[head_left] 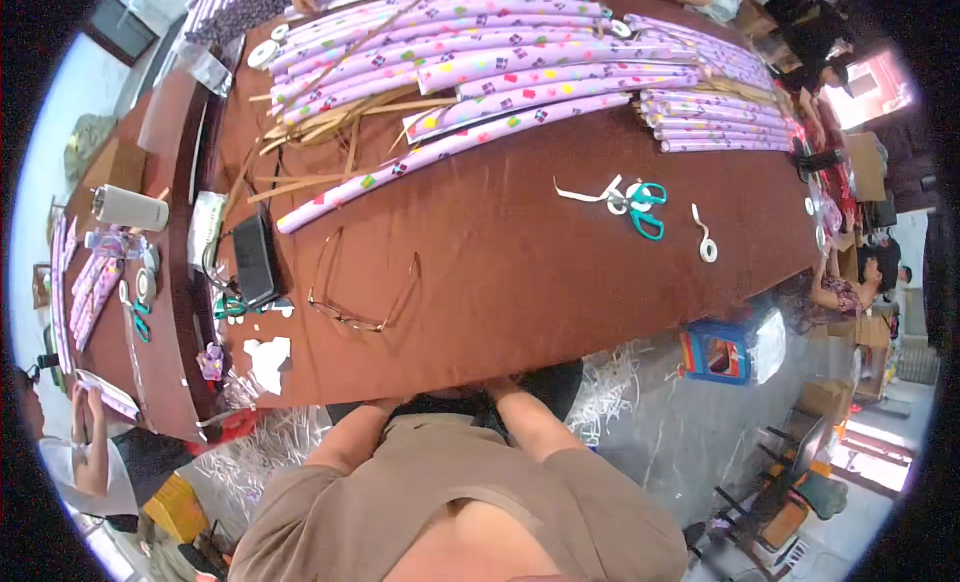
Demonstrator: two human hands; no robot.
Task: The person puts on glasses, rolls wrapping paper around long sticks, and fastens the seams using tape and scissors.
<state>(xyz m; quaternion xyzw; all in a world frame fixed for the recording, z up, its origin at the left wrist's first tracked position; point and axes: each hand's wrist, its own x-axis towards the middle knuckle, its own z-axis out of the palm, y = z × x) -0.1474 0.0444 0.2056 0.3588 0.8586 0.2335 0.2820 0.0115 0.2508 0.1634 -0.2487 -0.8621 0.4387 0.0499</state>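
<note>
Both my forearms reach down to the near edge of the brown table. My left hand and my right hand are low at that edge, mostly hidden by it, and their fingers do not show. Nothing held can be made out. A pair of eyeglasses lies unfolded on the table ahead of my left hand. Teal-handled scissors rest beside a roll of white tape farther off to the right. Another white tape roll lies near them, its end loose.
Purple patterned paper rolls lie in a pile across the far side, with brown strips among them. A black box-like device and paper scraps are at left. A blue plastic stool stands right. Other people work around.
</note>
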